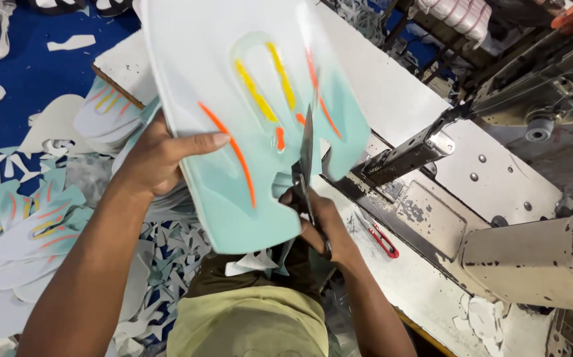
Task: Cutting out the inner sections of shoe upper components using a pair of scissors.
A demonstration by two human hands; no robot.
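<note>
While scraps (167, 277) litter the floor (28, 73) at seven o'clock, a heap of cut pieces (28, 231) in mint with orange and yellow stripes lies at nine o'clock, well left of your arms. A second stack (104, 112) of the same pieces sits at ten o'clock, against the near corner of the table (379, 86) and just behind your left wrist.

Your left hand (157, 158) is a little left of centre. Its fingers are closed on the left edge of the sheet (233, 99), thumb flat across the front face and pointing toward three o'clock, the other fingers hidden behind. The sheet stands nearly upright in front of you, running from twelve o'clock down to the centre: pale at the top, mint toward the bottom, with orange and yellow curved stripes and a small notch cut into its lower right edge.

Just right of centre, your right hand (319, 228) is wrapped tight around the handles of the scissors (305, 165), at the sheet's lower right edge. The blades point up toward twelve o'clock and lie against the sheet beside the notch; how far apart they stand, you cannot tell.

At four o'clock, a red-handled snip (382, 239) lies on the table near your right wrist. From two o'clock to four o'clock stands the sewing machine (518, 244), cream and worn, its dark arm (405, 155) reaching toward the sheet's right edge.
</note>
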